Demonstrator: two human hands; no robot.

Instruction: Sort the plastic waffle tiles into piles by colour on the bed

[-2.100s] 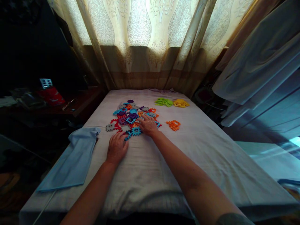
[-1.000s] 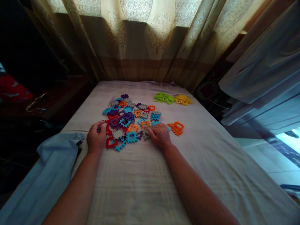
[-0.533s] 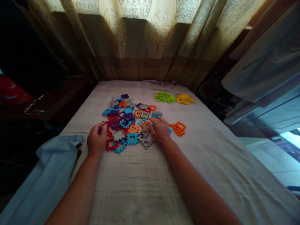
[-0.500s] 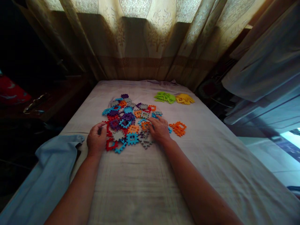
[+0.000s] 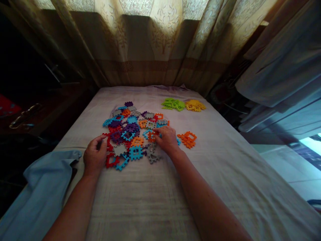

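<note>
A mixed pile of notched plastic building tiles [image 5: 135, 152] in red, blue, purple, grey and orange lies on the bed. My right hand [image 5: 167, 139] is at the pile's right side, thumb and fingertips closed on an orange window-shaped tile [image 5: 151, 137]. My left hand [image 5: 95, 155] rests at the left edge of the pile, near a red tile [image 5: 112, 161]. Its fingers are loosely curved, with a gap to the thumb and nothing visible between them. Several orange tiles [image 5: 188, 140] lie apart, right of my right hand.
A green heap of tiles [image 5: 173, 104] and a yellow heap [image 5: 195, 105] sit side by side toward the far edge. Light blue cloth [image 5: 47, 180] hangs over the bed's left edge. A curtain [image 5: 150, 50] borders the far end of the sheet [image 5: 140, 201].
My right fingertips have drawn in onto the orange tile. My left hand stays beside the pile. The whole view has shifted slightly.
</note>
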